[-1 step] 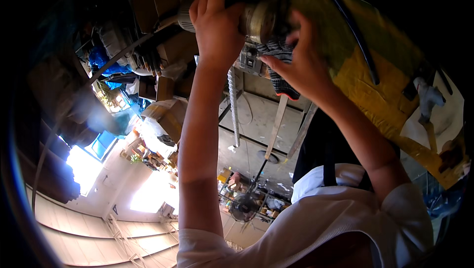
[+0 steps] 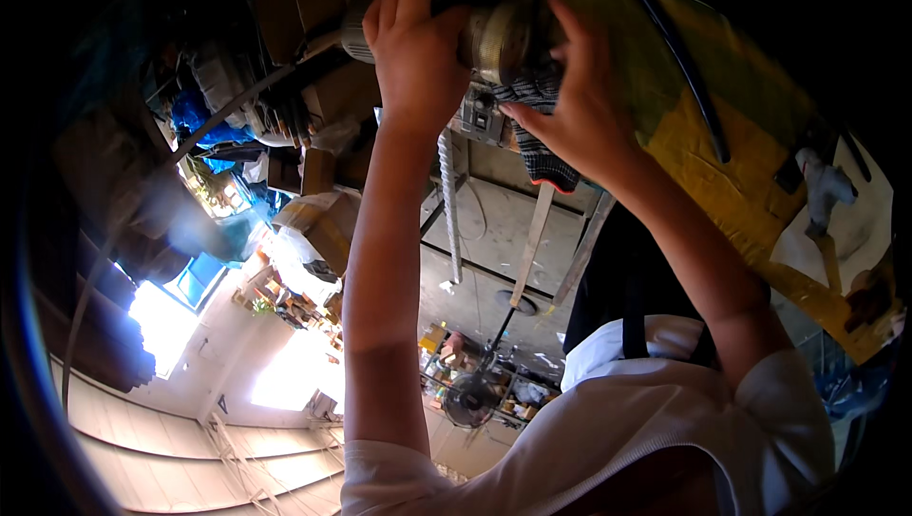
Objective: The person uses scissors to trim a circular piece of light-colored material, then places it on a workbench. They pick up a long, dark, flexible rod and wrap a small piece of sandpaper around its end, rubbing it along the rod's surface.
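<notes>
My left hand (image 2: 418,55) is curled over a round motor-like machine (image 2: 494,44) with a ribbed grey end and a pale band. Its fingertips are lost in the dark behind the machine. Just right of the machine, my right hand (image 2: 589,112) is held with thumb and fingers apart, and I see nothing between them. A dark grey knitted glove (image 2: 541,126) with an orange cuff edge hangs between the two hands, close to the right thumb. Under the machine sits a small grey switch box (image 2: 483,119).
A black hose (image 2: 679,65) curves over yellow sheeting (image 2: 712,169) on the right, near a grey glove (image 2: 825,188). A whitish twisted cord (image 2: 450,202) hangs below the switch box. Cartons (image 2: 323,221) and blue bags (image 2: 195,117) crowd the left. A fan (image 2: 470,400) stands farther off.
My right hand has shifted slightly and its index finger now points higher, beside the machine. My left hand, the machine and the glove look unmoved.
</notes>
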